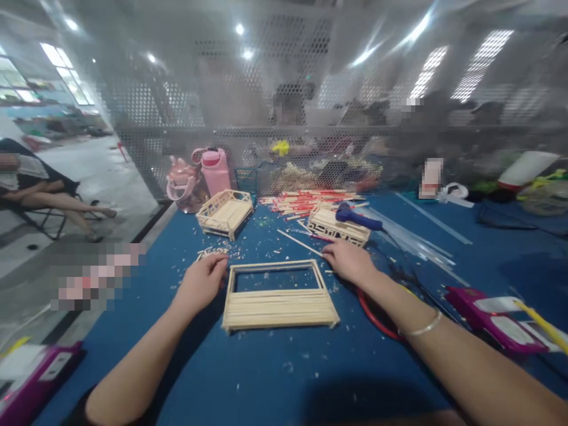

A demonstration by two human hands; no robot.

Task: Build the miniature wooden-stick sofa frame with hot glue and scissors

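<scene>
A rectangular frame of pale wooden sticks (279,309) lies in front of me, its near half covered by sticks laid side by side and its far half showing the blue table. My left hand (199,283) is just off the frame's left side, fingers curled together beside a small heap of short stick pieces (208,253). Whether anything is between those fingertips is hidden. Past the frame's far right corner, my right hand (350,260) has its fingers closed at the end of a thin wooden stick (298,241), which slants away to the far left.
Behind stand a stick-built tray with railings (227,214), a second stick structure (319,220) with a blue corded tool (361,219) on it, and red-tipped sticks (306,202). Pink bottles (216,171), clear rods (412,242) and a purple device (497,319) surround these. A person sits left.
</scene>
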